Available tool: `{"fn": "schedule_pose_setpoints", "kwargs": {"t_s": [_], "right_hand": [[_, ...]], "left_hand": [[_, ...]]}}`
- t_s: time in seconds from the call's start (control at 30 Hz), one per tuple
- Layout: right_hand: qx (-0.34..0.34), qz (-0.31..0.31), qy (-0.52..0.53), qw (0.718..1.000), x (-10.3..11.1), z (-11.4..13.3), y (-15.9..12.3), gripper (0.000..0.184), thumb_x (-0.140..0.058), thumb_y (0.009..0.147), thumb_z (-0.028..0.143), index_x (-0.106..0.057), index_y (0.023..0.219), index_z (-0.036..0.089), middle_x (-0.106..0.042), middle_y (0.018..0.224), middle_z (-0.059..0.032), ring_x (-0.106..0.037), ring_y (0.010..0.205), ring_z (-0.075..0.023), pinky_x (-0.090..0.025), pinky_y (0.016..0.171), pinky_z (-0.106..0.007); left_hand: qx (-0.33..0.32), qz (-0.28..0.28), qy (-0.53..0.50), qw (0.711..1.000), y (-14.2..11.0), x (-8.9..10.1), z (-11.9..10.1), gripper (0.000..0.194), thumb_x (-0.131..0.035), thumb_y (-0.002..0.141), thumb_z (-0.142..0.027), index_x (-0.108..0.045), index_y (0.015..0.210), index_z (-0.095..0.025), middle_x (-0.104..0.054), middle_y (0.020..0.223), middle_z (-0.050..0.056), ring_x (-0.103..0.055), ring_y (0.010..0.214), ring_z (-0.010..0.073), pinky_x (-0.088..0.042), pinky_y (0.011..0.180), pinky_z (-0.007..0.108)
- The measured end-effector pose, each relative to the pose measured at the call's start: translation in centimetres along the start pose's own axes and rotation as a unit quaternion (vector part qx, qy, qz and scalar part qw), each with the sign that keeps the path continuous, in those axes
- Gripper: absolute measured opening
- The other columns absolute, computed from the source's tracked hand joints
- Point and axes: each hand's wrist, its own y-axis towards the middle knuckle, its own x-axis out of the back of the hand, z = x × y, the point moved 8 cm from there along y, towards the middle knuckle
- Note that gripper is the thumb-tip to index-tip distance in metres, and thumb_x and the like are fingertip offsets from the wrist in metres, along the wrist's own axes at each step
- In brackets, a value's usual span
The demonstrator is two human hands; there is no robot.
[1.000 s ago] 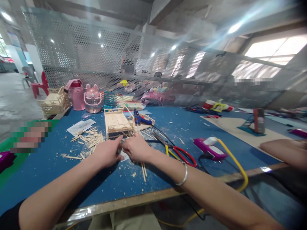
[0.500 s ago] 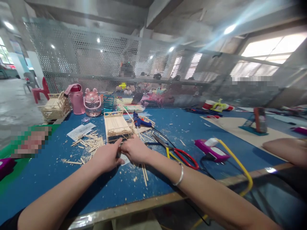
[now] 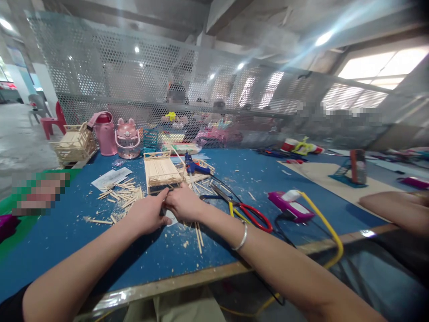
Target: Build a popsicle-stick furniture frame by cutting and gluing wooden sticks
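Observation:
My left hand (image 3: pixel 145 215) and my right hand (image 3: pixel 185 203) meet fingertip to fingertip above the blue table, at the near end of a small bed-shaped model (image 3: pixel 162 171) built of thin wooden sticks. Both hands have curled, closed fingers; what they pinch is hidden between them. Whether they touch the model cannot be made out. Loose cut sticks (image 3: pixel 129 194) lie left of the model. A blue glue gun (image 3: pixel 196 166) rests to its right. Red-handled scissors (image 3: pixel 256 217) and yellow-handled pliers (image 3: pixel 232 209) lie beyond my right forearm. A slip of white paper (image 3: pixel 171 218) is partly under my hands.
At the back left stand a second stick model (image 3: pixel 75 142), a pink flask (image 3: pixel 104 134) and a clear pink bottle (image 3: pixel 128 141). A purple power strip (image 3: pixel 291 207) with a yellow cable lies right. Another person's arm (image 3: pixel 395 208) rests at the far right. Perforated metal (image 3: pixel 130 85) backs the table (image 3: pixel 134 264).
The view has shifted slightly, so the table's things sit a little further left and higher. My hands keep nearly the same pose at the model's near end.

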Motion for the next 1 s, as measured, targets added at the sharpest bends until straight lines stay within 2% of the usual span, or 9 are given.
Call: {"fn": "schedule_pose_setpoints", "kwargs": {"t_s": [0.13, 0.2, 0.37, 0.43, 0.5, 0.6, 0.8, 0.87, 1.0], "right_hand": [[0.000, 0.027, 0.007, 1.000, -0.2, -0.5, 0.1, 0.019, -0.047, 0.080, 0.020, -0.065, 0.073, 0.016, -0.069, 0.079, -0.0076, -0.059, 0.075, -0.0188, -0.028, 0.072, -0.032], [-0.003, 0.029, 0.056, 0.998, 0.0, -1.0, -0.2, 0.020, -0.047, 0.081, 0.019, -0.064, 0.072, 0.015, -0.068, 0.077, -0.0074, -0.058, 0.074, -0.0180, -0.031, 0.071, -0.031], [-0.017, -0.073, 0.271, 0.960, 1.4, -2.7, -0.6, 0.022, -0.040, 0.086, 0.017, -0.062, 0.083, 0.012, -0.065, 0.083, -0.0066, -0.056, 0.076, -0.0134, -0.039, 0.068, -0.023], [-0.015, -0.118, 0.326, 0.938, 1.7, -3.0, -1.0, 0.019, -0.043, 0.085, 0.015, -0.061, 0.084, 0.013, -0.065, 0.083, -0.0048, -0.056, 0.076, -0.0123, -0.040, 0.069, -0.022], [-0.020, -0.164, 0.365, 0.916, 2.1, -3.2, -1.5, 0.015, -0.048, 0.083, 0.014, -0.062, 0.081, 0.014, -0.064, 0.078, -0.0030, -0.055, 0.071, -0.0118, -0.040, 0.066, -0.022], [-0.017, -0.211, 0.354, 0.911, 2.6, -2.9, -2.1, 0.011, -0.055, 0.079, 0.014, -0.065, 0.074, 0.015, -0.063, 0.069, -0.0014, -0.054, 0.065, -0.0110, -0.039, 0.062, -0.021], [-0.006, -0.319, 0.297, 0.900, 4.0, -2.2, -3.2, 0.010, -0.057, 0.078, 0.015, -0.066, 0.072, 0.016, -0.063, 0.066, -0.0017, -0.054, 0.065, -0.0118, -0.039, 0.066, -0.024], [-0.021, -0.337, 0.328, 0.882, 4.2, -2.5, -3.4, 0.004, -0.061, 0.075, 0.017, -0.065, 0.076, 0.016, -0.062, 0.067, -0.0012, -0.053, 0.064, -0.0115, -0.040, 0.063, -0.024], [-0.041, -0.347, 0.429, 0.833, 4.3, -3.0, -3.6, 0.016, -0.065, 0.069, 0.016, -0.064, 0.085, 0.016, -0.062, 0.075, -0.0008, -0.054, 0.067, -0.0112, -0.043, 0.063, -0.023]], "left_hand": [[0.005, -0.005, -0.015, 1.000, 0.1, 0.0, 0.2, 0.084, -0.062, 0.069, -0.043, -0.024, 0.140, -0.016, -0.060, 0.119, 0.016, -0.057, 0.105, 0.0338, -0.047, 0.078, 0.040], [0.004, -0.013, -0.033, 0.999, 0.1, 0.1, 0.3, 0.082, -0.064, 0.067, -0.042, -0.029, 0.137, -0.018, -0.061, 0.117, 0.015, -0.057, 0.104, 0.0337, -0.047, 0.077, 0.039], [-0.028, -0.094, -0.158, 0.983, -0.2, 1.6, 0.3, 0.046, -0.060, 0.072, -0.040, -0.056, 0.115, -0.025, -0.069, 0.102, 0.005, -0.063, 0.089, 0.0244, -0.045, 0.072, 0.031], [-0.023, -0.135, -0.238, 0.962, -0.3, 2.2, 0.7, 0.030, -0.055, 0.076, -0.038, -0.064, 0.100, -0.023, -0.070, 0.095, 0.004, -0.063, 0.083, 0.0206, -0.044, 0.071, 0.029], [-0.009, -0.144, -0.324, 0.935, -0.2, 2.2, 1.1, 0.024, -0.053, 0.077, -0.036, -0.067, 0.086, -0.019, -0.071, 0.085, 0.004, -0.062, 0.076, 0.0185, -0.043, 0.068, 0.027], [0.020, -0.127, -0.418, 0.899, 0.2, 1.4, 1.7, 0.026, -0.053, 0.075, -0.038, -0.067, 0.076, -0.016, -0.070, 0.074, 0.004, -0.060, 0.068, 0.0168, -0.041, 0.062, 0.026], [0.064, -0.095, -0.487, 0.866, 0.3, 0.5, 2.1, 0.037, -0.055, 0.071, -0.049, -0.066, 0.066, -0.014, -0.059, 0.056, 0.002, -0.047, 0.052, 0.0116, -0.032, 0.050, 0.023], [0.057, -0.080, -0.549, 0.830, 0.3, 0.3, 1.6, 0.039, -0.057, 0.067, -0.053, -0.062, 0.062, -0.015, -0.048, 0.047, -0.003, -0.039, 0.044, 0.0088, -0.026, 0.045, 0.022], [0.029, -0.050, -0.659, 0.750, 0.4, -0.1, 0.5, 0.042, -0.062, 0.062, -0.057, -0.052, 0.057, -0.016, -0.038, 0.044, -0.006, -0.031, 0.040, 0.0058, -0.021, 0.042, 0.020]]}}
